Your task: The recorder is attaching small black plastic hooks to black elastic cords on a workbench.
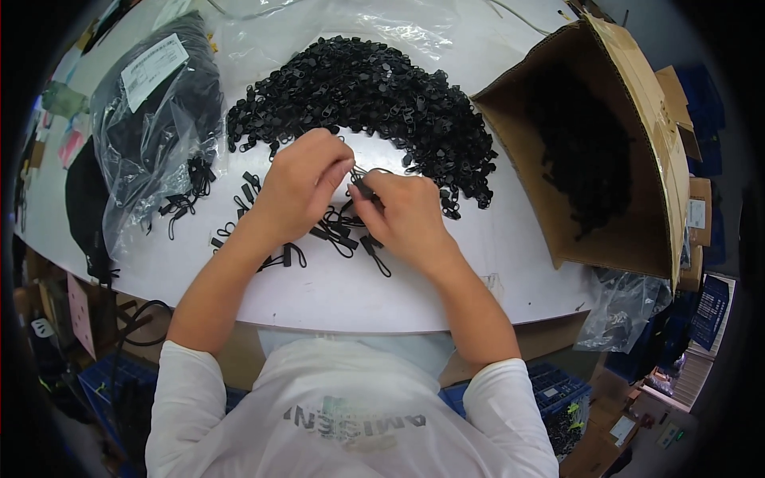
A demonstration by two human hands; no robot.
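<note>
Between the two forearms, near the middle of the white table, both hands meet over a small black pull. The right hand pinches it between thumb and forefinger, with the other fingers curled underneath. The left hand is narrow too, its thumb and fingertip pressed together at a thin cord beside the pull; this grip seems meant to steady the cord while the right hand keeps the body from turning. The exact join is too small to make out.

Just below and around the hands lie loose black pulls with cord loops, scattered, probably left there to be within short reach. Beyond them, a heap of black clips curves from far left round to the right, leaving a bare pocket of table that gives the fingers room. At the right, a cardboard box lies on its side, mouth toward the hands, likely so its dark contents are easy to reach. At the left stands a clear plastic bag.
</note>
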